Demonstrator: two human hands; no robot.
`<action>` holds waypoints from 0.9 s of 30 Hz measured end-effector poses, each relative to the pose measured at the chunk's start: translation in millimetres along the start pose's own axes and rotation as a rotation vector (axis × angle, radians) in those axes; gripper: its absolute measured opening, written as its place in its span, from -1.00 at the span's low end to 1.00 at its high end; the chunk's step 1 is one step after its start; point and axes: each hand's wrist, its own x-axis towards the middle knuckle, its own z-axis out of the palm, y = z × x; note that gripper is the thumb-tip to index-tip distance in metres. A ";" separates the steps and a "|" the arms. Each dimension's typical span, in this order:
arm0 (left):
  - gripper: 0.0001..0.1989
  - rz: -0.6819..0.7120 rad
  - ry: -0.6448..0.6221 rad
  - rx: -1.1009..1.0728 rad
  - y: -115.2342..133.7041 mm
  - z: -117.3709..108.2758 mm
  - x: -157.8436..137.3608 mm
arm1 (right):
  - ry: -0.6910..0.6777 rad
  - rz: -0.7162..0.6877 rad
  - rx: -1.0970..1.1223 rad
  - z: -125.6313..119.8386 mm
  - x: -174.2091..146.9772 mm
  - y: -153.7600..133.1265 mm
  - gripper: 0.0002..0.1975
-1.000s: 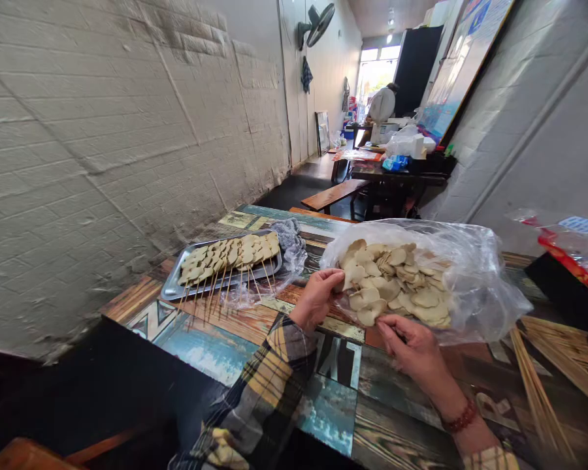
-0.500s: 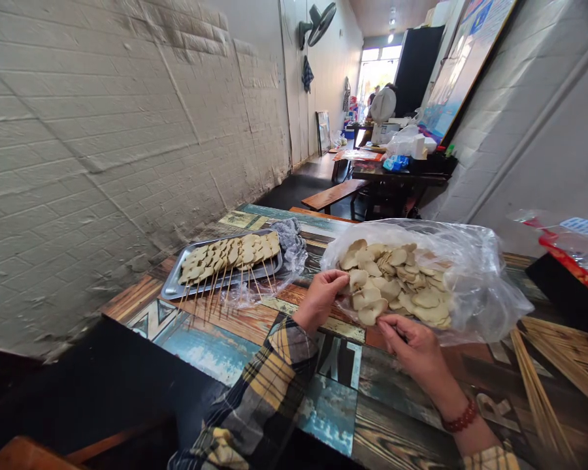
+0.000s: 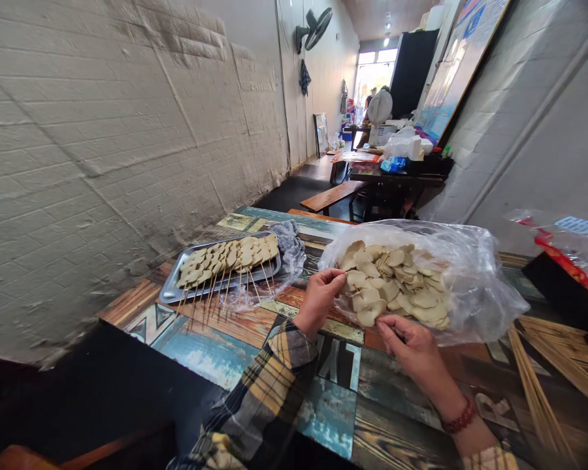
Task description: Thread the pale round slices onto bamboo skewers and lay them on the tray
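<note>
An open clear plastic bag (image 3: 490,287) holds a heap of pale, thin slices (image 3: 424,297) that look like potato. My left hand (image 3: 319,297) pinches the edge of a slice at the bag's left side, thumb against forefinger. Just below the bag's front edge, my right hand (image 3: 414,346) is closed on what seems to be a skewer, mostly hidden by the fingers. A short row of overlapping slices (image 3: 370,312) runs between the two hands. To the left, a metal tray (image 3: 169,287) carries finished-looking skewers of slices (image 3: 228,258), their sticks jutting over the front rim.
Bare bamboo skewers (image 3: 539,391) lie at the right of the patchwork wooden table (image 3: 210,349). A grey cloth (image 3: 288,238) sits beside the tray. Behind the skewers is a black box (image 3: 563,287) with red-edged plastic. A bench (image 3: 336,194) and another cluttered table stand beyond.
Both hands keep nearly the same pinch at the bag's front left. The whole view has shifted slightly; the tray and the slices look unmoved.
</note>
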 end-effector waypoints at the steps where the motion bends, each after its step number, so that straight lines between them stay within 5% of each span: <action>1: -0.75 0.011 -0.001 0.009 0.1 -0.1 0.1 | 0.001 -0.004 -0.002 -0.1 -0.2 -0.2 -0.64; 13: -0.88 0.266 0.015 0.386 -2.0 -1.3 2.0 | -0.006 0.033 0.025 1.3 1.3 2.1 -0.63; 27: -0.66 -0.053 -0.090 0.025 3.6 -2.3 -0.8 | -0.023 0.070 0.118 1.6 1.8 1.0 -0.59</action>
